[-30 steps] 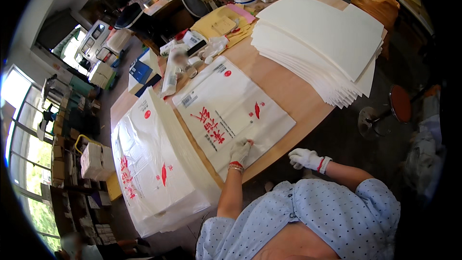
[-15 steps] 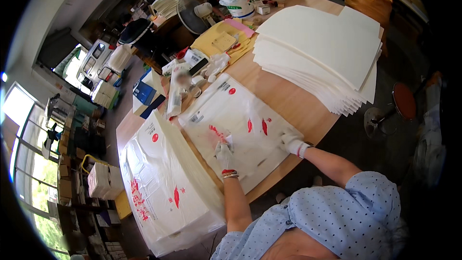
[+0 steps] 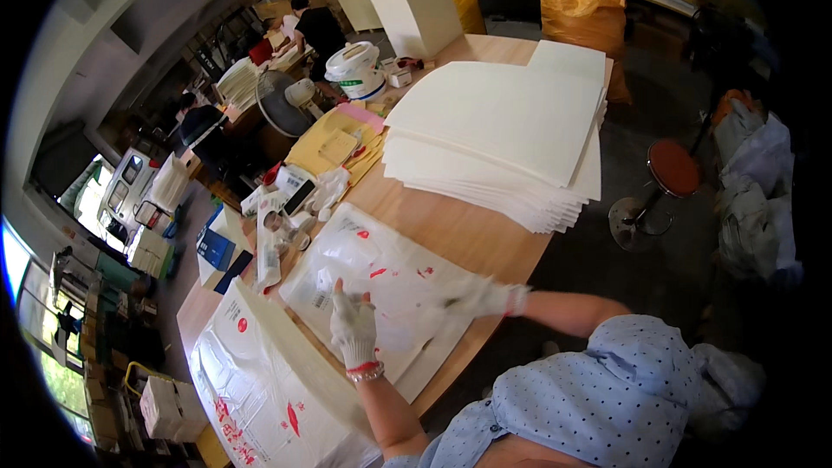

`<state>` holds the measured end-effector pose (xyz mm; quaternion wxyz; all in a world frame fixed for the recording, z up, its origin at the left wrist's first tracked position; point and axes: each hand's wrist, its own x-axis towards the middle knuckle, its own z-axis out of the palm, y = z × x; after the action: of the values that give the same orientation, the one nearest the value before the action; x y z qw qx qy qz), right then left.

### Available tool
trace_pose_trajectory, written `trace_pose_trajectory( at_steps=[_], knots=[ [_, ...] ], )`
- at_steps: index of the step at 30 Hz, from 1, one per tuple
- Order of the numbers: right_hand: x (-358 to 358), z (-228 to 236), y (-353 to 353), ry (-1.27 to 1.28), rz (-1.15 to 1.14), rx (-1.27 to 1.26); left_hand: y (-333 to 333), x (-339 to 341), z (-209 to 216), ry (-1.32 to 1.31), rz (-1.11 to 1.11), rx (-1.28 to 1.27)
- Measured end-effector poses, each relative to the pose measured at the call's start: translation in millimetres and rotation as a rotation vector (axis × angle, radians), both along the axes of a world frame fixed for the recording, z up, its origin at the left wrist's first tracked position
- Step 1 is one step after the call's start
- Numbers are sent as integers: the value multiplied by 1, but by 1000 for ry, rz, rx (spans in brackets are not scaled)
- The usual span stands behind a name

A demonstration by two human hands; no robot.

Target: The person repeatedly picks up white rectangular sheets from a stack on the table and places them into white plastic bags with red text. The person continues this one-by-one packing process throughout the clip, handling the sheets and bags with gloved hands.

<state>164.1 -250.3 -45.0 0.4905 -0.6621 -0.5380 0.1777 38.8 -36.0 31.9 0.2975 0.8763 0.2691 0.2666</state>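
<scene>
Gloved hands over a printed plastic bag, bare sheets nearby

A person in white gloves works at a wooden bench [image 3: 407, 208]. A white plastic bag [image 3: 347, 247] lies on its near part, slightly rumpled. The left hand [image 3: 354, 322] is over the bag, forefinger and thumb apart. The right hand [image 3: 490, 299] is at the bag's right side, too blurred to tell whether its fingers are parted or gripping.

The handling of this bag looks under way rather than finished. To its left stands a thick pile [image 3: 260, 364] with similar printed plastic on top; whether it is filled cannot be told. Farther back, a fanned stack of white sheets [image 3: 503, 121] lies uncovered, so plenty seems left.

The bag carries red marks and a black-lined code label; blur hides the details. The pile shows large red characters, a round red mark and a red leaf-like emblem. A white bucket [image 3: 356, 74] bears green print, too small to read.
</scene>
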Motion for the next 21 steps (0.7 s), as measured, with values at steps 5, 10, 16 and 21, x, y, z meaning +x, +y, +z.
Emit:
trace_pose_trajectory(
  at_steps=[5,10,16,21],
  knots=[
    [127,98,-172,-1009,-731,-112,-37,-23,5,-423,159,350],
    [203,108,-214,-506,-704,-285,-100,-5,1,-596,-195,-192],
    [180,102,-189,-393,-490,-67,-194,67,-10,-148,-745,-1224],
    [31,122,-207,-453,-382,27,-197,78,-3,-22,-409,-1784]
  ],
)
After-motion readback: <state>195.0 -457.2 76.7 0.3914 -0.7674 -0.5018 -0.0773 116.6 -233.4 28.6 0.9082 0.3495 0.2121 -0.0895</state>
